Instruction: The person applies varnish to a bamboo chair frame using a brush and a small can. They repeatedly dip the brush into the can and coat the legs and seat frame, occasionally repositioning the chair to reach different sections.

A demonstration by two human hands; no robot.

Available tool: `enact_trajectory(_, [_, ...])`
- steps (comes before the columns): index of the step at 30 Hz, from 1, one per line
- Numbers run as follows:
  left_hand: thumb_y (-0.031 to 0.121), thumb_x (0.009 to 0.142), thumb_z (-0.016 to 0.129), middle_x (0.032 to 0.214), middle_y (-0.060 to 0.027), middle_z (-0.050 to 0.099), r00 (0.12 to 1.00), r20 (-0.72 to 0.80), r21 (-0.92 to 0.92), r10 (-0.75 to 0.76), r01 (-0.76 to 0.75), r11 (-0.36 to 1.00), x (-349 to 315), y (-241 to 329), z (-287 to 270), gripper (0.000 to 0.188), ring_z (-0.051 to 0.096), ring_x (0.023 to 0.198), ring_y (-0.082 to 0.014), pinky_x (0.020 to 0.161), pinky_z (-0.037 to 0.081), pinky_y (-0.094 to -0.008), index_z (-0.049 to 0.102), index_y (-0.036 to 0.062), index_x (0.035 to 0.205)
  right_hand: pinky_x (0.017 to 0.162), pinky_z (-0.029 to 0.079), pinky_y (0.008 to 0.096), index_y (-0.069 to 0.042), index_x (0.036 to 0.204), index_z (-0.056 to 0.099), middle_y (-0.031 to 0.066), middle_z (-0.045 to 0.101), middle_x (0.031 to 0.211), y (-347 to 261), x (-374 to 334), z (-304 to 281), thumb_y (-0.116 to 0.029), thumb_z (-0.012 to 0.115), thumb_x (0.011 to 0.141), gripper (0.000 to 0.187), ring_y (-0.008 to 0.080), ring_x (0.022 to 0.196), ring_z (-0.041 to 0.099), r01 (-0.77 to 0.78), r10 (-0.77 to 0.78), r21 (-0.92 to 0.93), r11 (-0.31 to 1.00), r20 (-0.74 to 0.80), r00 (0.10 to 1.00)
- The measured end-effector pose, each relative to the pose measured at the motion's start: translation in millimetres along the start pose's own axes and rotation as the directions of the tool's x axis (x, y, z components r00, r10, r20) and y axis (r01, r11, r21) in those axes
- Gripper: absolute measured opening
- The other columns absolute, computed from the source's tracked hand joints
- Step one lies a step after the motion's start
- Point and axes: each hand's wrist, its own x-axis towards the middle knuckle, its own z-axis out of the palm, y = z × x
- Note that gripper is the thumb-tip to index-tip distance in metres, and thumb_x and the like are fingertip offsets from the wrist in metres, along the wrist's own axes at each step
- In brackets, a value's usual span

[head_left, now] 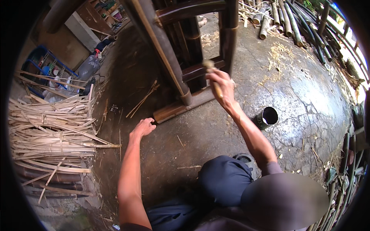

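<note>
My right hand (223, 87) is closed around the wooden handle of a paintbrush (217, 91), its bristle end up beside the dark crosspieces of a bamboo frame (163, 57). The brush head is a little blurred. That frame stands upright on the floor, glossy dark brown on several parts, with a thick brown bamboo base pole (173, 109) along its bottom. Low at the pole's left end is my left hand (143, 127), fingers bent against it; the fingertips are partly hidden. A dark open can (266, 117) stands on the floor to the right of my right forearm.
Bundled split bamboo strips (54, 127) are piled at the left. A blue rack (42, 67) and a clear plastic bag (88, 68) stand behind them. Bamboo poles (287, 19) lie at the far right. A few thin sticks (143, 99) lie beside the frame.
</note>
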Motion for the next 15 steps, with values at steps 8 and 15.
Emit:
enact_trajectory(8, [0.021, 0.087, 0.064, 0.105, -0.0184, 0.069, 0.998, 0.015, 0.054, 0.055, -0.056, 0.997, 15, 26, -6, 0.044, 0.065, 0.101, -0.0317, 0.089, 0.049, -0.0410, 0.056, 0.0000, 0.125, 0.073, 0.056, 0.0374, -0.009, 0.083, 0.064, 0.0116, 0.066, 0.098, 1, 74, 19, -0.009, 0.060, 0.083, 0.005, 0.0248, 0.091, 0.066, 0.212, -0.093, -0.424, 0.880, 0.283, 0.955])
enact_trajectory(15, [0.024, 0.087, 0.063, 0.104, -0.0180, 0.069, 0.998, -0.042, 0.004, 0.053, -0.053, 0.999, -1, 20, -13, 0.046, 0.065, 0.100, -0.0319, 0.088, 0.050, -0.0405, 0.055, -0.0018, 0.125, 0.091, 0.049, 0.0325, -0.011, 0.112, 0.062, 0.0054, 0.063, 0.111, 29, -49, 42, -0.009, 0.070, 0.084, 0.030, 0.0212, 0.101, 0.060, -0.239, 0.527, 0.624, 0.744, -0.327, 0.785])
